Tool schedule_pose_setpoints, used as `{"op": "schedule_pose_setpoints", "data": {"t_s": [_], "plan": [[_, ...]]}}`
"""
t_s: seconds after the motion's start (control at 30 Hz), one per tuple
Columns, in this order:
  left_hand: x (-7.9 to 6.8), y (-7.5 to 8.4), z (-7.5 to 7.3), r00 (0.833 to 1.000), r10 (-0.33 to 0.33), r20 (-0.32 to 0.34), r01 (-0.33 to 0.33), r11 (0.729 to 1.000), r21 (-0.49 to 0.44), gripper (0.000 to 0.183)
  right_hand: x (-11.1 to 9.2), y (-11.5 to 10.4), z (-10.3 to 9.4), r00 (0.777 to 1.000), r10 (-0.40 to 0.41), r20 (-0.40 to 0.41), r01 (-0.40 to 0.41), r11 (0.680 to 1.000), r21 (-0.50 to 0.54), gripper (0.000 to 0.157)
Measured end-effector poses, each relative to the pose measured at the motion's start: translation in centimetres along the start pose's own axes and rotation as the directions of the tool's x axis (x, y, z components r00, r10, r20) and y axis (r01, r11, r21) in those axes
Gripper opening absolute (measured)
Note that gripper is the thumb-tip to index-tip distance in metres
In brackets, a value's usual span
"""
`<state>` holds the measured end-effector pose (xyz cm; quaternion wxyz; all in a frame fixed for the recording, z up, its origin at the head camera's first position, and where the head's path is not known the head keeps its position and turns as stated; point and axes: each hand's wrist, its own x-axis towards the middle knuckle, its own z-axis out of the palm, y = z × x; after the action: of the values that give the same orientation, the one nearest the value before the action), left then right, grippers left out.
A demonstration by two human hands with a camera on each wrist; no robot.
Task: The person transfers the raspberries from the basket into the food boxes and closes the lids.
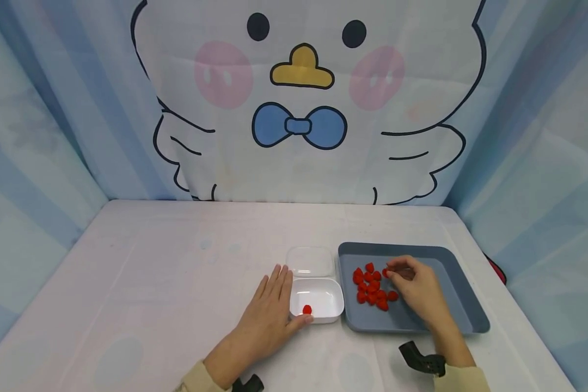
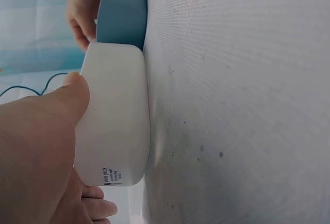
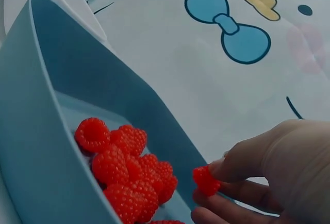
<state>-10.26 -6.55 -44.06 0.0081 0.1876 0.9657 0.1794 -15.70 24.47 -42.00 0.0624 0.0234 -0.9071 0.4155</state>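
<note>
Between thumb and fingers, my right hand (image 1: 416,287) pinches a red raspberry (image 3: 206,180) over the blue-grey tray (image 1: 451,294). A heap of several raspberries (image 1: 371,287) lies in the tray, left of that hand. My left hand (image 1: 267,313) rests along the left side of a small white box (image 1: 325,296), fingers straight and thumb at its near rim. Inside the box sits one raspberry (image 1: 307,309). The left wrist view shows the box's outer wall (image 2: 113,110) with small printed text, my thumb lying against its upper edge.
Directly behind the white box lies a clear lid (image 1: 310,261). The tray stands right beside the box, on its right. A white cloth covers the table (image 1: 176,272), and a printed curtain (image 1: 299,163) hangs at its far edge.
</note>
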Motion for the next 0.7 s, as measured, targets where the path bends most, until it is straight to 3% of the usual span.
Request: {"op": "schedule_pose_setpoints", "data": {"t_s": [0.17,0.7], "plan": [[0.0,-0.1,0.0,1.0,0.007,-0.003,-0.007,1.0,0.001,0.094,-0.1,-0.3,0.2,0.999,-0.041,-0.027,0.042,0.999,0.028,0.019],[-0.1,-0.1,-0.1,1.0,0.014,-0.012,-0.014,1.0,0.002,0.094,-0.5,-1.7,0.4,0.996,-0.068,-0.049,0.072,0.993,0.091,0.021]]}}
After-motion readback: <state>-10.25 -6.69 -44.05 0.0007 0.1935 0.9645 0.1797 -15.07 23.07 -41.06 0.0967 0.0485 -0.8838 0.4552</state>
